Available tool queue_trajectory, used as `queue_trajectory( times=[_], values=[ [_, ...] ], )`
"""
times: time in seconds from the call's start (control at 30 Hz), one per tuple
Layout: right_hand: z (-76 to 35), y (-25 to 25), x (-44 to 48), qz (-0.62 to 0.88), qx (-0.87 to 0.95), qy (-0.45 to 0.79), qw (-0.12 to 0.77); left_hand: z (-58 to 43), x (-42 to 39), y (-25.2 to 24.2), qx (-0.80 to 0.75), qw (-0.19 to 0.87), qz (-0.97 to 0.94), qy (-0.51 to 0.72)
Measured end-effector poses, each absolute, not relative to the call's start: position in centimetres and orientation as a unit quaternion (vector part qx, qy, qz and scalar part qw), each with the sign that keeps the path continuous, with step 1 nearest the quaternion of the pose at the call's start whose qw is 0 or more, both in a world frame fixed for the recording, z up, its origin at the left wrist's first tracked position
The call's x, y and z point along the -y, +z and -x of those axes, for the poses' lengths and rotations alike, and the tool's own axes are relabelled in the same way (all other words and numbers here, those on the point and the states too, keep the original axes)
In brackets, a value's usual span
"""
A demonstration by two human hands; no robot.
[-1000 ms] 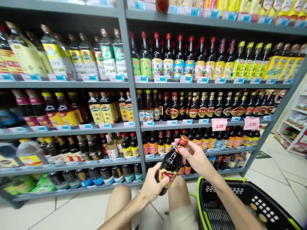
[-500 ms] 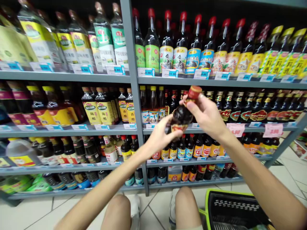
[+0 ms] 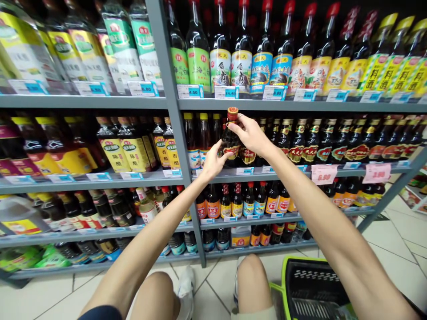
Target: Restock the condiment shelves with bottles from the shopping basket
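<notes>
A dark sauce bottle [image 3: 230, 137] with a red cap stands upright at the front of the middle shelf, between both hands. My right hand [image 3: 251, 133] grips it at the neck, just under the cap. My left hand [image 3: 215, 162] holds its lower body from the left, thumb across the label. Close on its right is a similar bottle [image 3: 248, 154] with a red label. Left of it are bottles with yellow caps [image 3: 203, 135]. Whether its base rests on the shelf I cannot tell, as fingers partly cover it.
Grey shelving [image 3: 173, 133] packed with bottles spans the view, with an upright post left of my hands. Price tags line the shelf edges, including pink cards [image 3: 324, 174]. A black basket with a green rim [image 3: 283, 284] is on the tiled floor by my right knee.
Both hands have carried the bottle left and away from me to the shelf. It was tilted and nearer before; now it is upright among the others.
</notes>
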State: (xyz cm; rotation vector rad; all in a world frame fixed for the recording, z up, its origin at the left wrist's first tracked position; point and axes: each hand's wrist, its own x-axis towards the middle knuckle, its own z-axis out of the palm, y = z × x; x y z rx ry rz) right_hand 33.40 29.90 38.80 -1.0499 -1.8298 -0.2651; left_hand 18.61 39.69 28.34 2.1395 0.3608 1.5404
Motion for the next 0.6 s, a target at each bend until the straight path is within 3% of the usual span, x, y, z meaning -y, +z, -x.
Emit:
queue_trajectory(
  times=[0.43, 0.6],
  values=[
    [-33.9, 36.9, -34.0, 0.606, 0.649, -0.178, 0.425, -21.7, -42.1, 25.0, -0.168, 0.287, -0.800, 0.499],
    [-34.4, 36.2, -32.4, 0.581, 0.627, -0.155, 0.496, -21.8, -42.8, 25.5, -0.142, 0.322, -0.816, 0.458]
  ],
)
